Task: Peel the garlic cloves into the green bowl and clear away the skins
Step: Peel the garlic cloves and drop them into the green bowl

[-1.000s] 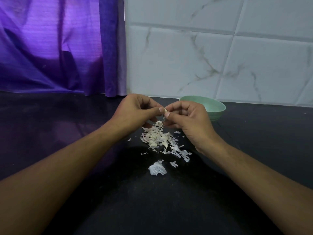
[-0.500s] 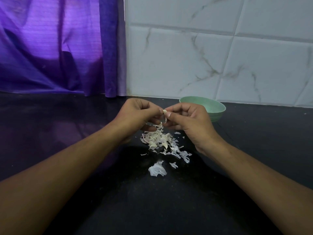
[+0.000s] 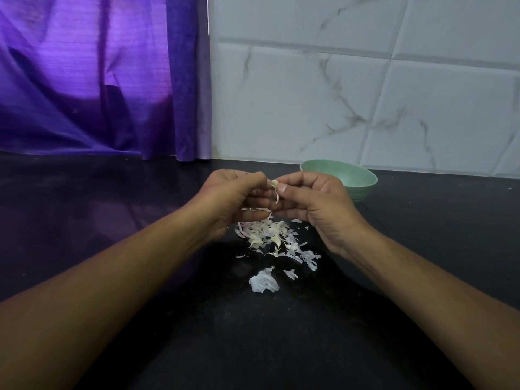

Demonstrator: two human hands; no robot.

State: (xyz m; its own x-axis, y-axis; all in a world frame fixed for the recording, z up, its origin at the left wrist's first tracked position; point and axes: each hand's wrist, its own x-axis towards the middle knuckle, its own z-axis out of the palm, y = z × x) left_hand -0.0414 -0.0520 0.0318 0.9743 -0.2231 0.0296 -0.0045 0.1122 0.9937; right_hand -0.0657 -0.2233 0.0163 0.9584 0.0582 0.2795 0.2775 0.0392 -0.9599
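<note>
Together, left hand (image 3: 233, 198) and right hand (image 3: 315, 201) pinch a garlic clove (image 3: 275, 184) — skin (image 3: 277, 197) dangling downward.

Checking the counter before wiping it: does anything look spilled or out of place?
Only the garlic skins: a heap lies scattered on the counter beneath the left hand and right hand, which hold a clove, with one bigger piece apart, nearer the camera. Peeling waste, not yet cleared. The green bowl stands upright.

Black stone counter (image 3: 84, 220): open stretches are lying outside both forearms. Heap of white papery garlic skins (image 3: 270, 235) is occupying the middle; round pale-green bowl (image 3: 361, 191) is standing just behind the right hand (image 3: 320, 209), purple cloth curtain (image 3: 84, 80) and white marbled wall tiles (image 3: 365, 94) are closing the back.
</note>
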